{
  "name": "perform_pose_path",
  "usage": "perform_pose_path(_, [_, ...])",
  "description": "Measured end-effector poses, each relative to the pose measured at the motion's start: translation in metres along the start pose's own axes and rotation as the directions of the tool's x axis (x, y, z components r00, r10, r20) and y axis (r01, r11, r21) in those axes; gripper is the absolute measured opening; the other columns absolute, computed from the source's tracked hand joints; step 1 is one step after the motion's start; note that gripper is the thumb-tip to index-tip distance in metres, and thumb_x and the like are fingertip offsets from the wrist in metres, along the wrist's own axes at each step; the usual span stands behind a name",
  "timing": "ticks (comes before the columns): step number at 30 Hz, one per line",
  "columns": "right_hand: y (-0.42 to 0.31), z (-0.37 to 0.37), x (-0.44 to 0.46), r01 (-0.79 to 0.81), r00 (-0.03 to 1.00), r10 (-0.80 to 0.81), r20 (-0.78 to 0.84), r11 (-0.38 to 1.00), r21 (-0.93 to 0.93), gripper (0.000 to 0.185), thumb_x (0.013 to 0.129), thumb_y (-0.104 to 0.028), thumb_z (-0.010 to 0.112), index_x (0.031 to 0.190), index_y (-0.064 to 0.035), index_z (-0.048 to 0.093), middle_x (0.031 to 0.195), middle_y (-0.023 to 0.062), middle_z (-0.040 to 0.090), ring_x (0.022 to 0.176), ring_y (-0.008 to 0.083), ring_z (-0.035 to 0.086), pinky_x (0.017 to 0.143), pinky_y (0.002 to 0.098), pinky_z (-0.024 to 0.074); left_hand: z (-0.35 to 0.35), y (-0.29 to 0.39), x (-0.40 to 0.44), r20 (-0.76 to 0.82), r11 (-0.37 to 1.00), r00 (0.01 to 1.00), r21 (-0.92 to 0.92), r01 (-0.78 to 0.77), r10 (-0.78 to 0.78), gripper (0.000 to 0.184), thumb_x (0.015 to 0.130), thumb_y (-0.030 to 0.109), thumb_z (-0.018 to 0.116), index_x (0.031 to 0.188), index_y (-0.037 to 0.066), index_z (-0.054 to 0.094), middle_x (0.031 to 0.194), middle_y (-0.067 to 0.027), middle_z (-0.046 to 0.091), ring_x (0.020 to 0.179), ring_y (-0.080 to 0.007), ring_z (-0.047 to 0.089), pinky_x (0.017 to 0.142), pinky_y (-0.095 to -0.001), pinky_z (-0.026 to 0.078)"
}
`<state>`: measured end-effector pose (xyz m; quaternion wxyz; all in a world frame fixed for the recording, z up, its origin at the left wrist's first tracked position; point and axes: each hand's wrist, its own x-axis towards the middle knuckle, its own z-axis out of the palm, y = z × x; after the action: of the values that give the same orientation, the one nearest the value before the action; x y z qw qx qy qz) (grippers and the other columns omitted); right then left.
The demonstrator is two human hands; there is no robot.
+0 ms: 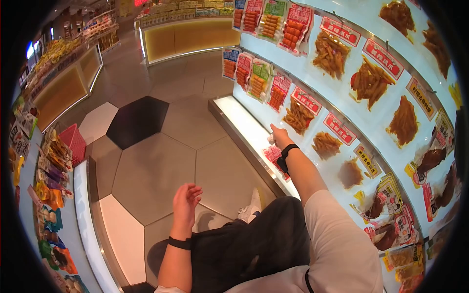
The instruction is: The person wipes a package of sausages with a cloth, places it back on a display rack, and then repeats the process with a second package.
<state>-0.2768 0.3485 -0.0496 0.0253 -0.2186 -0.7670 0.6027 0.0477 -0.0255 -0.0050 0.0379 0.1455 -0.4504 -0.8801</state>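
Observation:
My right hand (280,136) reaches toward the lower part of the lit display wall, its fingers closed at the top of a red-and-white snack packet (273,157). The packet hangs below the hand, partly hidden behind my wrist and its black band. Above the hand hang red sausage packets (279,91) and a clear bag of chicken feet (298,117) with a red-and-white header. My left hand (187,201) is raised over the floor, empty, with its fingers loosely bent and apart.
A lit ledge (244,119) runs along the foot of the display wall. On the left stands a low shelf of packaged snacks (51,195), with a pink basket (74,143) behind it. Counters (190,39) of goods stand farther back. My shoe (252,207) rests on the tiled floor.

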Motion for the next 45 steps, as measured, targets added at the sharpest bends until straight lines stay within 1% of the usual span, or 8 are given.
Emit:
perform_pose_path(4, [0.039, -0.031, -0.025, 0.318, 0.948, -0.206, 0.241, 0.633, -0.706, 0.064, 0.077, -0.056, 0.074, 0.094, 0.0051, 0.068, 0.085, 0.0197, 0.071, 0.073, 0.0300, 0.068, 0.065, 0.0415, 0.0526, 0.001, 0.000, 0.000, 0.018, 1.000, 1.000, 0.018, -0.011, 0.011, 0.032, 0.101, 0.034, 0.052, 0.108, 0.004, 0.060, 0.097, -0.0092, 0.068, 0.092, -0.0189, 0.064, 0.078, -0.0299, 0.049])
perform_pose_path(9, [0.043, -0.078, -0.104, 0.303, 0.952, -0.100, 0.288, 0.219, -0.927, 0.056, 0.073, -0.060, 0.074, 0.087, -0.0056, 0.075, 0.099, 0.0147, 0.073, 0.095, 0.0304, 0.069, 0.077, 0.0407, 0.0534, 0.003, -0.004, 0.002, 0.023, 0.999, 1.000, 0.037, -0.001, 0.001, 0.032, 0.101, 0.034, 0.052, 0.108, 0.004, 0.060, 0.097, -0.0092, 0.068, 0.091, -0.0185, 0.064, 0.078, -0.0294, 0.049])
perform_pose_path(15, [0.076, -0.106, -0.097, 0.145, 0.954, 0.178, 0.241, 0.431, -0.891, 0.051, 0.070, -0.061, 0.075, 0.085, -0.0132, 0.077, 0.097, 0.0077, 0.073, 0.091, 0.0278, 0.069, 0.075, 0.0374, 0.0531, -0.001, -0.007, 0.003, 0.013, 0.997, 1.000, 0.073, 0.010, -0.011, 0.032, 0.101, 0.034, 0.053, 0.108, 0.004, 0.060, 0.098, -0.0098, 0.068, 0.089, -0.0185, 0.065, 0.076, -0.0294, 0.050])
perform_pose_path(22, [0.101, -0.117, -0.073, 0.106, 0.994, -0.044, 0.100, 0.598, -0.794, 0.063, 0.068, -0.044, 0.084, 0.102, 0.0066, 0.068, 0.099, 0.0240, 0.071, 0.095, 0.0332, 0.070, 0.083, 0.0393, 0.0547, -0.004, -0.008, 0.007, 0.015, 0.998, 1.000, 0.067, 0.014, -0.015, 0.032, 0.100, 0.034, 0.053, 0.107, 0.004, 0.060, 0.097, -0.0100, 0.068, 0.088, -0.0185, 0.065, 0.076, -0.0295, 0.050])
perform_pose_path(28, [0.157, -0.133, -0.015, 0.072, 0.995, -0.014, 0.098, 0.783, -0.617, 0.040, 0.076, -0.030, 0.078, 0.093, 0.0063, 0.072, 0.085, 0.0237, 0.072, 0.073, 0.0347, 0.072, 0.066, 0.0401, 0.0562, -0.010, -0.012, 0.012, 0.000, 0.996, 0.999, 0.081, 0.037, -0.037, 0.032, 0.101, 0.034, 0.053, 0.106, 0.004, 0.060, 0.095, -0.0094, 0.068, 0.086, -0.0166, 0.066, 0.073, -0.0276, 0.051])
perform_pose_path(32, [0.118, -0.126, -0.045, 0.233, 0.968, -0.231, 0.098, 0.678, -0.697, 0.022, 0.079, -0.019, 0.069, 0.087, 0.0014, 0.070, 0.087, 0.0238, 0.070, 0.086, 0.0375, 0.070, 0.074, 0.0438, 0.0537, -0.016, -0.010, 0.021, -0.024, 0.997, 0.997, -0.022, 0.076, -0.077, 0.031, 0.101, 0.034, 0.052, 0.109, 0.005, 0.060, 0.098, -0.0100, 0.068, 0.088, -0.0171, 0.065, 0.076, -0.0289, 0.052])
perform_pose_path(40, [0.040, -0.086, -0.103, 0.647, 0.724, -0.652, 0.226, 0.528, -0.550, 0.024, 0.084, -0.022, 0.067, 0.082, 0.0002, 0.060, 0.082, 0.0242, 0.065, 0.079, 0.0415, 0.063, 0.074, 0.0464, 0.0493, -0.030, 0.102, -0.062, 0.016, 0.920, 0.922, -0.066, -0.386, 0.387, 0.025, 0.104, 0.029, 0.048, 0.111, 0.007, 0.059, 0.103, -0.0085, 0.067, 0.094, -0.0182, 0.064, 0.084, -0.0327, 0.051])
perform_pose_path(45, [-0.017, -0.060, -0.149, 0.809, 0.583, -0.757, 0.297, 0.503, -0.305, 0.027, 0.085, -0.022, 0.069, 0.079, 0.0003, 0.055, 0.072, 0.0197, 0.060, 0.065, 0.0327, 0.057, 0.064, 0.0419, 0.0465, -0.038, 0.221, -0.283, 0.061, 0.588, 0.613, 0.222, -0.778, 0.788, 0.025, 0.103, 0.029, 0.051, 0.109, 0.006, 0.059, 0.097, -0.0090, 0.068, 0.091, -0.0199, 0.065, 0.084, -0.0353, 0.052])
